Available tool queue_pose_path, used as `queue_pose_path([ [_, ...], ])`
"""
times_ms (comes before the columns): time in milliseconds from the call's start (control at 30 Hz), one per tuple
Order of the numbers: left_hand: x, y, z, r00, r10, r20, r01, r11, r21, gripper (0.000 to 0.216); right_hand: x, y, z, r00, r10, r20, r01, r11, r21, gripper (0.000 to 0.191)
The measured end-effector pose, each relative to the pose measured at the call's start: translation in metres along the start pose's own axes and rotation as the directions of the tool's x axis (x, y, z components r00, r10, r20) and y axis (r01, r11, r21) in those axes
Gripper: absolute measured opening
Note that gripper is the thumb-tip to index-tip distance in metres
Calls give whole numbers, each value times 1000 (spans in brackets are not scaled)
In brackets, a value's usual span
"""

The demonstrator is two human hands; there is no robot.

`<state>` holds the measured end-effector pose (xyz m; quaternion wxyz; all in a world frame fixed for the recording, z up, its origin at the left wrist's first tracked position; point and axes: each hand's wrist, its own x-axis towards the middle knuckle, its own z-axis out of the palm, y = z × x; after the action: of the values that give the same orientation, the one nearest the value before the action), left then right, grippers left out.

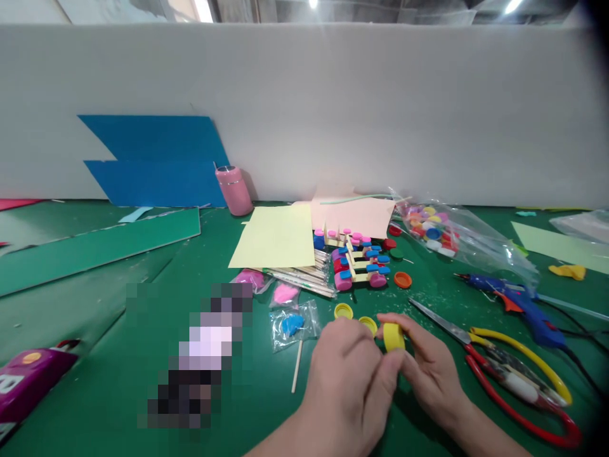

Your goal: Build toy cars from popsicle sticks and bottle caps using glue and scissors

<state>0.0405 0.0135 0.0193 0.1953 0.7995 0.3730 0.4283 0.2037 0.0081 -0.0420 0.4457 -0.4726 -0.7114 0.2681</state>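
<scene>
My right hand (434, 371) holds a yellow bottle cap (394, 337) between its fingers, with the cap's side facing me. My left hand (345, 384) is closed right beside it, thumb close to the cap; its fingertips are hidden behind the hand, so what they hold is unclear. Just beyond the hands, two yellow caps, one nearer the left (343, 311) and one partly behind my knuckles (368, 325), lie hollow side up. An orange cap (402, 280) lies farther back. Small assemblies of caps and wooden sticks (360, 261) stand behind them.
Large scissors (511, 374) and a blue glue gun (516, 304) lie at the right. Bagged coloured caps (432, 231) sit behind. Left of my hands are bagged blue clay (292, 325), a stick (297, 367), yellow paper (276, 238) and a pink bottle (235, 192).
</scene>
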Motion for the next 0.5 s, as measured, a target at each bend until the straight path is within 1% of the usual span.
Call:
queue_pose_path([
  [33, 4, 0, 2, 989, -141, 36, 144, 984, -108, 28, -1, 0, -1, 999, -7, -37, 7, 1000, 10, 32],
  [67, 6, -1, 5, 958, -271, 94, 284, 938, -196, 29, -1, 0, -1, 998, -24, -66, 25, 1000, 14, 32],
  [100, 8, -4, 9, 912, -366, 185, 406, 867, -290, 30, -1, -1, -1, 996, -50, -80, 51, 999, 13, 32],
  [133, 7, -8, 12, 860, -414, 299, 505, 774, -382, 32, 0, -2, -1, 994, -76, -80, 77, 997, 10, 32],
  [167, 6, -12, 16, 805, -417, 422, 587, 666, -461, 35, 1, -3, -1, 993, -100, -68, 100, 995, 9, 32],
  [200, 4, -16, 19, 752, -392, 530, 655, 535, -534, 36, 2, -5, -1, 992, -114, -48, 115, 993, 11, 32],
  [233, 1, -20, 23, 719, -358, 596, 695, 398, -599, 37, 4, -6, -1, 993, -118, -28, 119, 993, 16, 31],
  [267, -1, -23, 27, 700, -329, 634, 712, 259, -652, 35, 5, -6, -1, 993, -117, -10, 117, 993, 24, 32],
  [300, -4, -26, 30, 687, -307, 658, 714, 123, -689, 32, 6, -7, 0, 994, -112, 5, 112, 993, 37, 32],
  [333, -6, -28, 33, 686, -286, 669, 700, 11, -714, 29, 6, -7, 0, 994, -110, 14, 109, 993, 51, 32],
  [400, -8, -30, 37, 695, -240, 678, 668, -133, -732, 28, 6, -9, 1, 994, -110, 23, 108, 991, 78, 33],
  [433, -9, -31, 38, 700, -224, 678, 654, -179, -735, 29, 6, -10, 2, 993, -111, 31, 108, 990, 88, 33],
  [500, -9, -32, 37, 707, -203, 677, 636, -236, -735, 33, 7, -12, 4, 993, -107, 56, 101, 990, 99, 34],
])
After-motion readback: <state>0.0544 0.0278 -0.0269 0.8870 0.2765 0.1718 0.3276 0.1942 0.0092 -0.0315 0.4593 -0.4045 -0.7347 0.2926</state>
